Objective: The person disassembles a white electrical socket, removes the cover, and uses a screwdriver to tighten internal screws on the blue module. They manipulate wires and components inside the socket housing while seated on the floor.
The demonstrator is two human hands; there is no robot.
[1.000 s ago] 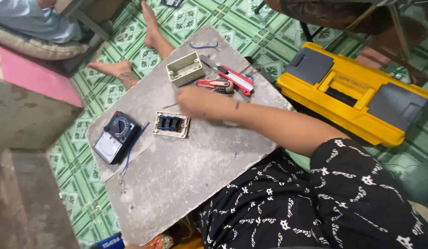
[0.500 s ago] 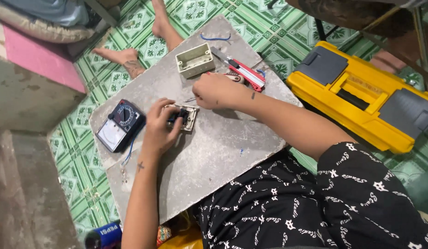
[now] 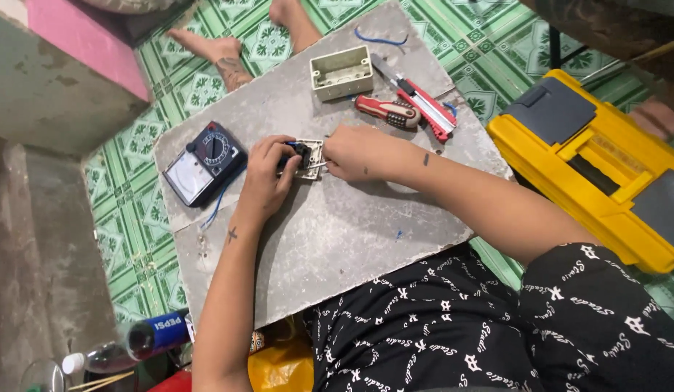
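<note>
Just right of the meter [image 3: 205, 162], we judge the switch plate [image 3: 308, 158] light, rigid plastic (brittle edges), our left hand [image 3: 268, 174] clamping its rim, right hand [image 3: 355, 151] pinching its edge.

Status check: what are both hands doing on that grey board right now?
Left hand and right hand grip switch plate. Meter, screwdriver nearby, clear.

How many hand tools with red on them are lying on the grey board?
2. A red-handled screwdriver lies just below the beige box; a red utility knife lies to its right. The hands may hide others.
</note>
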